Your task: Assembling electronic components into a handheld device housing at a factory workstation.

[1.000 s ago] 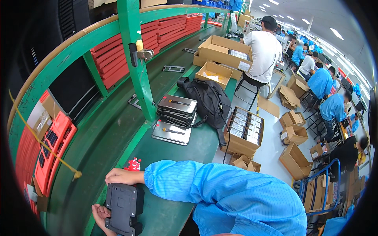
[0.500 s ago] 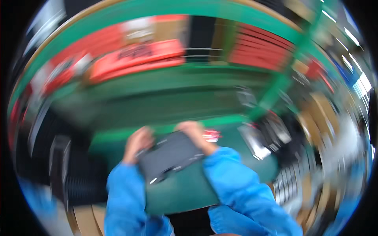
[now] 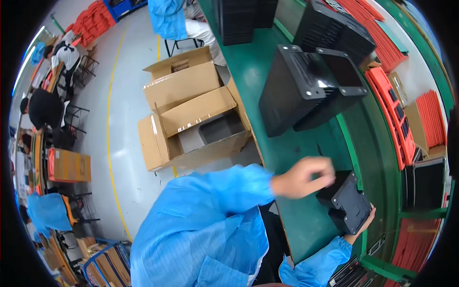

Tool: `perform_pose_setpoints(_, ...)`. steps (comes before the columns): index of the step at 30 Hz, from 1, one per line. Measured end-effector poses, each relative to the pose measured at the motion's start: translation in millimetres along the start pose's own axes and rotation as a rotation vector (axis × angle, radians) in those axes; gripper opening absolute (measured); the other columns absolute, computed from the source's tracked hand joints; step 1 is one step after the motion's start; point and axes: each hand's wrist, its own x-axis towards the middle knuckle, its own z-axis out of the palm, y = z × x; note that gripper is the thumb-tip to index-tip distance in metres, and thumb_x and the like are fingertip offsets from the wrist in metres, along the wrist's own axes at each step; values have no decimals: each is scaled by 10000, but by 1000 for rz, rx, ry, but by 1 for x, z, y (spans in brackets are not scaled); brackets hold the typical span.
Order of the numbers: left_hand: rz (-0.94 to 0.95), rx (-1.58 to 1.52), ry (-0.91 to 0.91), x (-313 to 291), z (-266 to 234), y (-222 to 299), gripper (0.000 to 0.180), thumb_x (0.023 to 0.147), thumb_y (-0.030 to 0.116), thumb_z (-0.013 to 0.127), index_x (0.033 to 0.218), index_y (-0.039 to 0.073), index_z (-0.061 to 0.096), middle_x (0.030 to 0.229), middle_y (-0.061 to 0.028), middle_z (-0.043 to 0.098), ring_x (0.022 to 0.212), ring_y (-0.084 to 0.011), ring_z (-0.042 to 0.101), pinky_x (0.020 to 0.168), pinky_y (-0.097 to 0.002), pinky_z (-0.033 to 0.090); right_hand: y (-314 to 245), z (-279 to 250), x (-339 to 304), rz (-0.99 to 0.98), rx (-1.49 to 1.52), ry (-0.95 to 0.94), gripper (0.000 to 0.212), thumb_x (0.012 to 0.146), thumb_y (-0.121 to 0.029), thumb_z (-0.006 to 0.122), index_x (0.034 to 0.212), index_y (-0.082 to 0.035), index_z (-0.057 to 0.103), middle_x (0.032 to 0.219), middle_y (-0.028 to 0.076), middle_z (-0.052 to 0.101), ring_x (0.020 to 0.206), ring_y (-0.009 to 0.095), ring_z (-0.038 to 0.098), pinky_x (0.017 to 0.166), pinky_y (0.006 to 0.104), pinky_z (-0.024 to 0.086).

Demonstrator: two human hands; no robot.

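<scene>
A black plastic housing (image 3: 353, 203) with a notched edge and bright corner inserts stands on the green bench (image 3: 301, 220). My right hand (image 3: 366, 222) grips its right-hand edge, the fingers partly hidden behind it. My left hand (image 3: 306, 177) is just left of the housing, with fingers curled in a loose fist and nothing visible in them. I cannot tell whether it touches the housing. Farther along the bench stand taller black housings (image 3: 287, 91), placed side by side, with ribbed black ones (image 3: 334, 31) behind.
An open cardboard box (image 3: 201, 143) with a dark grey item inside stands left of the bench. Red trays (image 3: 392, 117) fill the shelf at right. Stacked black parts (image 3: 236, 21) are at the far end, near a seated person in blue (image 3: 167, 19). Other people work at far left.
The view has swung left, bringing the aisle and box into sight. Both hands held the dark housing before; my left hand has let go, while my right hand stays on it.
</scene>
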Motion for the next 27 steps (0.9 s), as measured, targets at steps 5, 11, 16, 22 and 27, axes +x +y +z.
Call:
perform_pose_setpoints(5, -109, 720, -50, -138, -129, 33, 279, 870, 81, 719, 633, 55, 574, 628, -101, 540, 558, -283, 538, 512, -424, 415, -5, -12, -3, 11, 6, -22, 526, 1080, -486, 418, 1271, -27, 591, 1268, 146, 661, 1160, 274, 646, 1058, 413, 512)
perform_pose_setpoints(11, -1052, 1446, 164, -167, -320, -2, 328, 991, 294, 571, 978, 12, 737, 938, -199, 735, 903, -395, 710, 810, -486, 567, -5, -29, 3, -21, -62, -11, 551, 1084, -484, 401, 1310, -17, 584, 1289, 151, 652, 1188, 286, 634, 1089, 419, 490)
perform_pose_setpoints(16, -1613, 1398, -365, -247, -399, -82, 436, 965, 351, 580, 1278, 60, 667, 1252, -234, 676, 1172, -402, 653, 989, -498, 526, 0, -44, 10, -64, -39, 34, 561, 1086, -490, 401, 1307, -10, 588, 1297, 153, 649, 1192, 290, 630, 1085, 426, 492)
perform_pose_setpoints(22, -1330, 1267, 905, -339, -388, -144, 672, 947, 436, 607, 1507, 83, 494, 1478, -299, 521, 1302, -443, 570, 1110, -505, 461, -3, -57, 14, -49, -53, 57, 560, 1092, -489, 393, 1298, -9, 595, 1270, 141, 655, 1169, 282, 633, 1068, 426, 499)
perform_pose_setpoints(27, -1290, 1116, 883, -312, -419, -164, 903, 872, 644, 660, 1551, 90, 441, 1605, -298, 361, 1434, -453, 423, 1196, -491, 359, -7, -67, 12, -42, -69, 69, 547, 1093, -481, 391, 1288, -15, 601, 1248, 131, 656, 1160, 274, 632, 1060, 420, 500)
